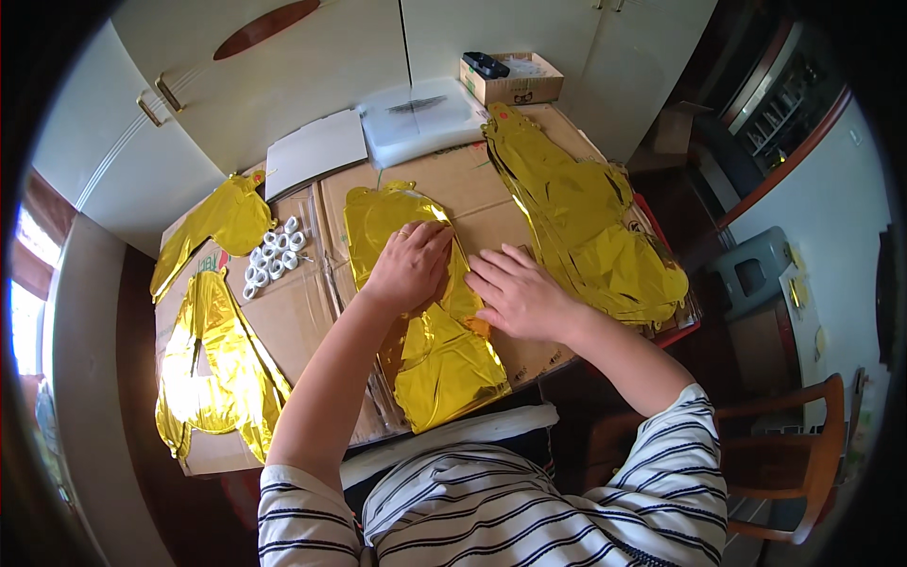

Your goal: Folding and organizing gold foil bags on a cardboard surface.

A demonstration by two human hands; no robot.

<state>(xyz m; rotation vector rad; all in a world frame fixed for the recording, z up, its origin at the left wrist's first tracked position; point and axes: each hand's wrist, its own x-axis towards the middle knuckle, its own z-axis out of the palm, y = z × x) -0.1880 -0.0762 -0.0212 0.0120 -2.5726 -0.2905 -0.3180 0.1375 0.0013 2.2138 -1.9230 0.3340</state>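
Observation:
A flat gold foil balloon (444, 378), shiny and creased, lies lengthwise before me on a cardboard-covered table. My left hand (411, 267) rests on its middle, fingers bent and drawn together on the foil; the thumb and what lies under the palm are hidden. Along the balloon's right edge, my right hand (520, 291) lies palm down with its fingers stretched and slightly apart, fingertips by the foil. To the right is a pile of gold foil balloons (576, 208). More gold foil pieces lie at left, one (222, 222) farther back and another (213, 387) nearer, glaring with light.
Several small white rolls (274, 253) sit in a cluster left of the middle balloon. At the back are a white board (316, 154), a clear plastic stack (425, 128) and an open carton (515, 80) against cabinets. A wooden chair (822, 463) stands at right.

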